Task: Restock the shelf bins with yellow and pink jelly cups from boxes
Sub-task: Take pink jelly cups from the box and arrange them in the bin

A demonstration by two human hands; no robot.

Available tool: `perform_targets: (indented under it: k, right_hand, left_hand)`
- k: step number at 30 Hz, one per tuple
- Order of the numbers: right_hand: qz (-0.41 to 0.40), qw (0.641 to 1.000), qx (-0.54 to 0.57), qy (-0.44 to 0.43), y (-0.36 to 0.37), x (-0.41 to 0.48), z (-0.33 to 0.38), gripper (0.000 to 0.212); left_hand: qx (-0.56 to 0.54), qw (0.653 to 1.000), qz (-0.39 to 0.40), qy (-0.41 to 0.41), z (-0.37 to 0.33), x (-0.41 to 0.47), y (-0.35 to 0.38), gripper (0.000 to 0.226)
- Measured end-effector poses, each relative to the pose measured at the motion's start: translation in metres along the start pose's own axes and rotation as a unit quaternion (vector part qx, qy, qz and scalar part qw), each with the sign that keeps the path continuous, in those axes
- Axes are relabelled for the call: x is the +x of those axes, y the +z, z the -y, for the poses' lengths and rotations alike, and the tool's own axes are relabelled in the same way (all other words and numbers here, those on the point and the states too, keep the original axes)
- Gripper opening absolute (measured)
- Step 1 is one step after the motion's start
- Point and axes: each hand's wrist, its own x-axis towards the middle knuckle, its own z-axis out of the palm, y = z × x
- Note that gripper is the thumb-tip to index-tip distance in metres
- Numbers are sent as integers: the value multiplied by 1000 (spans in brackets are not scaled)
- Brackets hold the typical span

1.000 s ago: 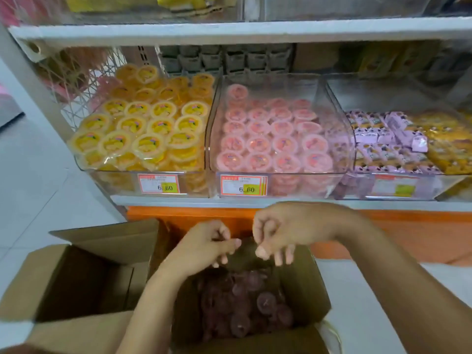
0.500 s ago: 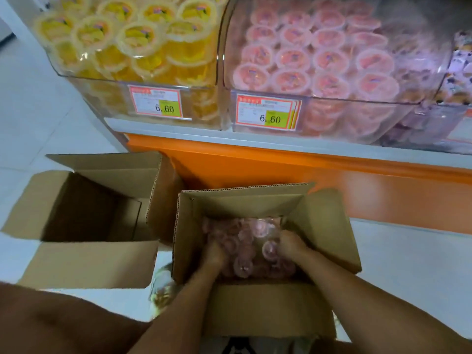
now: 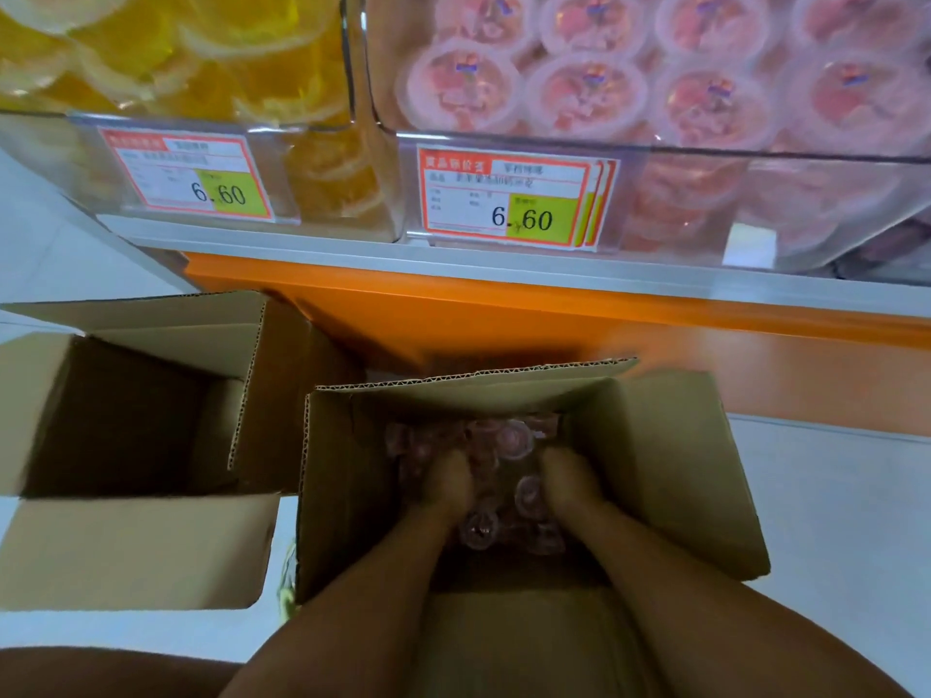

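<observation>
**Head view: both hands are down inside the open box, among the loose pink cups.**

Both forearms reach forward and down, side by side, into the cardboard box (image 3: 655,471). The left hand (image 3: 453,483) and right hand (image 3: 569,483) lie backs up with their fingers sunk among the pink jelly cups (image 3: 509,438), so I cannot tell whether they are spread or pinching. The box walls stand near each hand's outer side, its far flap rises toward the orange shelf base (image 3: 504,314), and its top is open above the wrists. Cups lie between the hands and just ahead of them, touching both. A second box (image 3: 126,420) sits just left, flaps out. On the shelf above are the yellow bin (image 3: 322,158) and the pink bin (image 3: 705,148), each with a price tag (image 3: 509,199) reading 6.60.
</observation>
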Motion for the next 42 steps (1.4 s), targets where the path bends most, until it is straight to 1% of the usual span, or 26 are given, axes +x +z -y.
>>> perform_targets:
  k: [1, 3, 5, 7, 8, 9, 10, 11, 12, 14, 16, 20, 22, 23, 25, 27, 28, 29, 31, 33, 37, 38, 39, 40, 41, 42]
  right_hand:
    - [-10, 1000, 7, 7, -4, -1, 2, 30]
    - [-16, 999, -31, 5, -11, -5, 5, 31]
    - [-31, 998, -51, -1, -16, -8, 6, 31]
    - [-36, 997, -61, 2, -25, -11, 7, 30]
    - [-42, 997, -62, -2, -27, -11, 6, 30]
    - [-47, 997, -60, -4, -31, -16, 7, 29]
    - [-49, 996, -70, -8, -35, -19, 8, 28]
    - [-50, 996, -73, -14, -41, -25, 11, 28]
    - [-55, 995, -74, -25, -46, -28, 11, 28]
    - [-59, 995, -67, -41, -61, -37, 15, 25]
    - [-57, 996, -46, -58, -79, -48, 18, 20]
    - [-36, 997, 14, -64, -117, -78, 28, 20]
    - [-32, 996, 59, -65, -142, -97, 30, 23]
    - [-31, 993, 88, -77, -157, -109, 29, 25]
    - [-29, 980, 162, -110, -186, -138, 26, 25]
    - [-42, 955, 252, -149, -211, -171, 20, 24]
    - [-58, 936, 304, -170, -222, -186, 17, 24]
    - [-75, 910, 360, -189, -231, -198, 15, 24]
    - [-91, 845, 478, -223, -246, -219, 13, 24]
    - [-73, 778, 572, -249, -255, -234, 16, 22]
    - [-72, 684, 674, -269, -263, -250, 24, 16]
    - [-77, 665, 694, -267, -264, -252, 25, 15]
    - [-79, 651, 708, -262, -265, -254, 27, 14]
    - [-82, 642, 718, -257, -267, -256, 28, 13]
    - [-88, 636, 724, -252, -269, -257, 29, 12]
    - [-95, 631, 728, -249, -272, -257, 30, 11]
  left_hand:
    - [11, 1000, -4, 0, -2, -2, 2, 33]
    - [37, 999, -17, 19, 0, -2, 5, 36]
    - [30, 999, 5, -13, 5, 2, 10, 37]
    - [72, 997, 10, 1, 7, 0, 8, 39]
    - [81, 996, 10, 25, 8, 2, 11, 38]
    - [134, 989, 11, 68, 4, -3, 8, 39]
    - [170, 980, -1, 103, -7, -13, 2, 40]
    - [165, 978, -29, 123, -3, -8, 7, 42]
    - [143, 983, -36, 110, -1, -2, 15, 42]
    - [92, 994, -2, 59, -9, -6, 13, 41]
    - [16, 998, 31, 51, -18, -16, 0, 37]
    - [-106, 985, 135, 30, -25, -34, -33, 38]
    - [-194, 966, 171, 21, -28, -49, -53, 38]
    - [-250, 947, 201, 12, -32, -62, -64, 38]
    - [-364, 889, 277, 23, -43, -90, -88, 38]
    - [-449, 828, 329, 75, -60, -116, -112, 42]
    - [-483, 800, 341, 104, -69, -129, -123, 48]
    - [-513, 774, 350, 128, -78, -140, -133, 55]
    - [-548, 732, 364, 177, -96, -164, -151, 63]
    - [-556, 713, 370, 214, -116, -187, -166, 62]
    - [-567, 700, 362, 240, -154, -221, -194, 65]
    - [-560, 709, 343, 259, -160, -227, -199, 64]
    - [-540, 728, 313, 282, -167, -232, -205, 57]
    - [-511, 755, 278, 304, -174, -237, -209, 43]
    - [-477, 782, 243, 320, -181, -241, -213, 30]
    - [-445, 806, 213, 328, -188, -244, -217, 23]
